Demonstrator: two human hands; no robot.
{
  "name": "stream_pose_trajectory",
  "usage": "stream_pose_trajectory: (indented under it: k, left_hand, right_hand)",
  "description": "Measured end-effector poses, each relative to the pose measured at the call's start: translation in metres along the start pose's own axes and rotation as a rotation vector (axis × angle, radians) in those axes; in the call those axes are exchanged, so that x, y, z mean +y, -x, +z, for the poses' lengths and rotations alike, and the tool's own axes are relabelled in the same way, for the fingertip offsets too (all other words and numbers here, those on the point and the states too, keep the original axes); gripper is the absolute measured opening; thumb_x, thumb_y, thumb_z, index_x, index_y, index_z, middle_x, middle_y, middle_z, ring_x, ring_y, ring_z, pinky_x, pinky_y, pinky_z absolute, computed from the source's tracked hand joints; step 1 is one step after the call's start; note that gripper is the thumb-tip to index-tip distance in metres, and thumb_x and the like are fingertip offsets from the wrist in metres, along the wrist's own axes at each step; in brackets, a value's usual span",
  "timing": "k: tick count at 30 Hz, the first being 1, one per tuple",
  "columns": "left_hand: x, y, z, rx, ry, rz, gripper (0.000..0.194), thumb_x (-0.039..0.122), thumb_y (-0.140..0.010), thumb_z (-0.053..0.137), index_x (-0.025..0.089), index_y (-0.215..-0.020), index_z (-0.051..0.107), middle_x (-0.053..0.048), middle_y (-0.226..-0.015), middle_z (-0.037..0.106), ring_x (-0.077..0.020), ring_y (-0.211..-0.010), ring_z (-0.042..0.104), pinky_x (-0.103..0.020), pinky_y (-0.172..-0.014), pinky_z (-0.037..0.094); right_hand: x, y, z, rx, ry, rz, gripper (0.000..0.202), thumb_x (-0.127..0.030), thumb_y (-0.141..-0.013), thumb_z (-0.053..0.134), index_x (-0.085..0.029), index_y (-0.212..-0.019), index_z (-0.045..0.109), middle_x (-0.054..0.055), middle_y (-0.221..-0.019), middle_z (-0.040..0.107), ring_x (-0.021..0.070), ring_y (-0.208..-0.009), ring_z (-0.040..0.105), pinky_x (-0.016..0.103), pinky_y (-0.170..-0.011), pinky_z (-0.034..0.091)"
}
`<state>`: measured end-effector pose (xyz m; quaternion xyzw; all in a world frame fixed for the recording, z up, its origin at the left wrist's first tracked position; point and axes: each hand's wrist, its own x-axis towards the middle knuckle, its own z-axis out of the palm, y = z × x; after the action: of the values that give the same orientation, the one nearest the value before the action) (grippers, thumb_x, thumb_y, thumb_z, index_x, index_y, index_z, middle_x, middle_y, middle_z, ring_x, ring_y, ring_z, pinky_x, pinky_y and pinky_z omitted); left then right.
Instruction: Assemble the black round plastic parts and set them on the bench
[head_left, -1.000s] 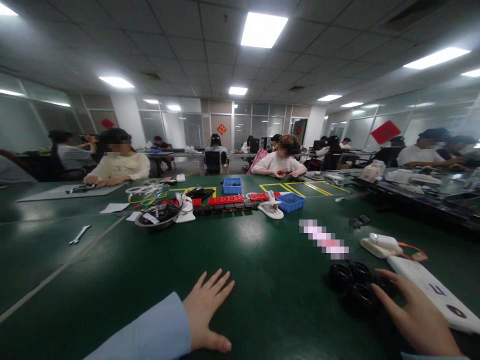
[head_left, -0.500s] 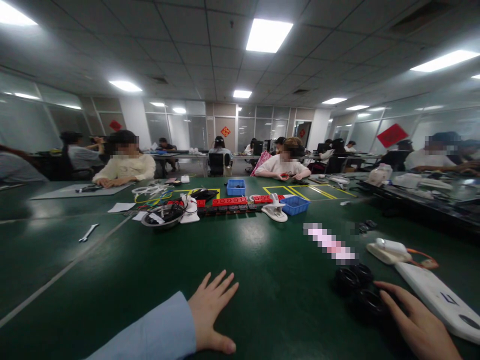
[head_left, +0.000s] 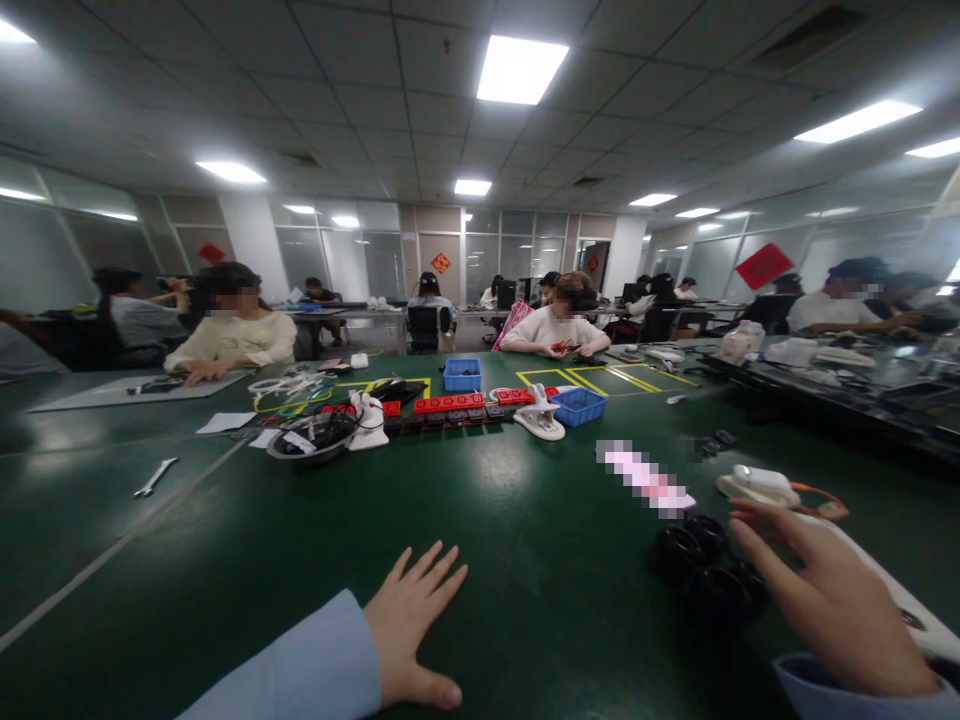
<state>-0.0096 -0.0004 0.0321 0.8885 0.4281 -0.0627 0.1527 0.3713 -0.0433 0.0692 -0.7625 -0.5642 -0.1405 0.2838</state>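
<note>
My left hand [head_left: 412,630] lies flat on the green tabletop [head_left: 510,560], palm down, fingers spread and holding nothing. To the right, my right hand [head_left: 832,590] hovers just beside several black ring-shaped pieces [head_left: 679,550], which look like rolls or wheels. Its fingers are stretched out with the thumb apart, and no object shows between them. Part of a long white flat casing [head_left: 911,600] is hidden behind that hand. A white device with an orange cable [head_left: 761,487] lies beyond the fingertips. A pixelated pink item [head_left: 645,480] rests beyond the black rings.
Red-and-black power strips [head_left: 450,404] cross the table's middle, with a blue bin [head_left: 579,408], a white clamp base [head_left: 540,420] and a metal bowl of cables [head_left: 311,435]. A wrench [head_left: 156,478] lies left. Co-workers sit opposite, one in white [head_left: 551,328].
My right hand has lifted off the black rings and moved up and forward, uncovering its sleeve cuff. The left hand stays flat. The whole view has shifted slightly.
</note>
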Motion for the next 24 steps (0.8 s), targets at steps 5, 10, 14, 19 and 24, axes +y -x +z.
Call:
stream_pose_trajectory:
  k: [5, 10, 14, 19, 24]
  left_hand:
    - [-0.002, -0.002, 0.004, 0.009, -0.013, -0.006, 0.099, 0.077, -0.058, 0.044, 0.024, -0.136, 0.012, -0.006, -0.142, 0.007, -0.0319, -0.129, 0.006, -0.054, -0.101, 0.006]
    - [-0.004, -0.003, 0.005, -0.001, -0.051, 0.026, 0.1, 0.077, -0.06, 0.043, 0.02, -0.136, 0.012, -0.008, -0.142, 0.006, -0.0318, -0.129, 0.005, -0.053, -0.101, 0.005]
    - [-0.002, -0.002, 0.002, -0.019, -0.049, 0.007, 0.1, 0.077, -0.06, 0.041, 0.02, -0.136, 0.012, -0.008, -0.142, 0.006, -0.0311, -0.129, 0.005, -0.054, -0.101, 0.005]
    - [-0.002, -0.002, -0.001, -0.031, -0.025, 0.017, 0.098, 0.077, -0.061, 0.04, 0.021, -0.136, 0.011, -0.007, -0.142, 0.004, -0.0305, -0.129, 0.004, -0.053, -0.101, 0.005]
    - [-0.004, -0.002, 0.003, -0.009, -0.013, 0.006, 0.099, 0.078, -0.059, 0.041, 0.024, -0.136, 0.01, -0.005, -0.142, 0.004, -0.0315, -0.129, 0.005, -0.055, -0.101, 0.006]
  right_hand:
    - [-0.032, -0.006, 0.009, -0.265, 0.301, -0.068, 0.039, -0.045, -0.075, 0.042, -0.02, -0.097, 0.061, 0.009, -0.094, 0.064, 0.0307, -0.089, 0.055, 0.041, -0.068, 0.042]
    - [-0.035, -0.001, 0.017, -0.35, 0.356, -0.066, 0.034, -0.044, -0.076, 0.046, -0.023, -0.098, 0.062, 0.007, -0.098, 0.064, 0.0292, -0.09, 0.054, 0.04, -0.067, 0.042]
    - [-0.032, -0.001, 0.019, -0.389, 0.362, -0.076, 0.027, -0.041, -0.076, 0.049, -0.026, -0.093, 0.065, 0.004, -0.097, 0.064, 0.0279, -0.091, 0.054, 0.038, -0.067, 0.042]
    - [-0.026, -0.001, 0.024, -0.423, 0.38, -0.074, 0.023, -0.036, -0.077, 0.048, -0.027, -0.089, 0.066, 0.004, -0.094, 0.064, 0.0268, -0.089, 0.054, 0.037, -0.065, 0.042]
    - [-0.027, -0.002, 0.024, -0.447, 0.383, -0.073, 0.024, -0.036, -0.078, 0.047, -0.03, -0.09, 0.067, 0.005, -0.095, 0.063, 0.027, -0.09, 0.054, 0.037, -0.066, 0.042]
